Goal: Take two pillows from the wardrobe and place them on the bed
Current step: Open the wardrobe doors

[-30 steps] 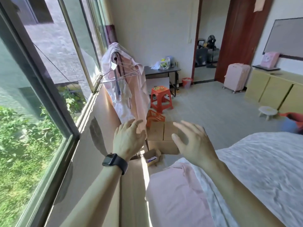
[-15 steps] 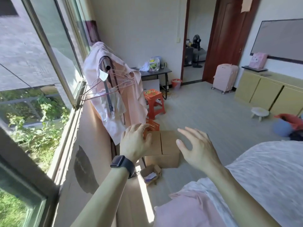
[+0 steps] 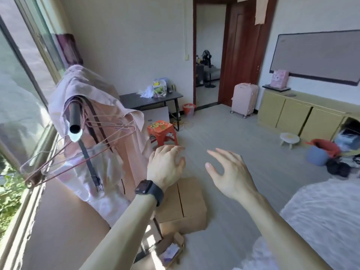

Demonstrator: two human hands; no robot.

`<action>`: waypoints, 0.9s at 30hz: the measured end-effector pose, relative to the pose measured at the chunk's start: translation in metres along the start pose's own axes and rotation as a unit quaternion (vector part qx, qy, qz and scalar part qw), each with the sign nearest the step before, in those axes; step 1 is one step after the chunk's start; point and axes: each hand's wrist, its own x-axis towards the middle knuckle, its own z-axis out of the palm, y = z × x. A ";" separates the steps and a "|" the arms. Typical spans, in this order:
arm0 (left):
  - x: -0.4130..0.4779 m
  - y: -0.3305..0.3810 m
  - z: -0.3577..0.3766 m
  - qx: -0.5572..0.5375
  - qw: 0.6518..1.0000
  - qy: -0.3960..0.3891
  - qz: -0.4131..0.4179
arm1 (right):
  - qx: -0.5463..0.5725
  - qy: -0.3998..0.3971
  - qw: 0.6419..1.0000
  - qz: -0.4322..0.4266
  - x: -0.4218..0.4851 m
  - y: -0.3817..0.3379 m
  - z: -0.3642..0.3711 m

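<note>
Both empty: left hand [image 3: 165,166] and right hand [image 3: 231,172] raised, fingers spread, gripping nothing. Bed [image 3: 321,217] cut off at the lower right edge. Clothes rack [image 3: 93,121] mostly hidden under pink garments.

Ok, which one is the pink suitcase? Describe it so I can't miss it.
Find the dark red door on the far wall. The pink suitcase stands upright on wheels at its foot, left of the yellow cabinets. It is the only tall, ribbed, pale pink case there.

left hand [image 3: 165,166]: ring, black smartwatch [image 3: 149,189] | right hand [image 3: 231,176]: bare | no sleeves
</note>
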 end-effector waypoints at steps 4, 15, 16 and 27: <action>0.076 0.006 0.041 -0.028 0.998 -0.023 0.055 | -0.030 0.029 0.998 0.050 0.046 0.033 0.006; 0.262 0.102 0.196 -0.138 0.939 -0.182 0.258 | -0.115 0.151 0.933 0.306 0.116 0.151 0.006; 0.272 0.111 0.205 -0.144 0.931 -0.192 0.274 | -0.122 0.158 0.924 0.327 0.118 0.159 0.003; 0.360 0.209 0.272 -0.211 0.888 -0.217 0.346 | -0.167 0.221 0.852 0.445 0.123 0.223 -0.055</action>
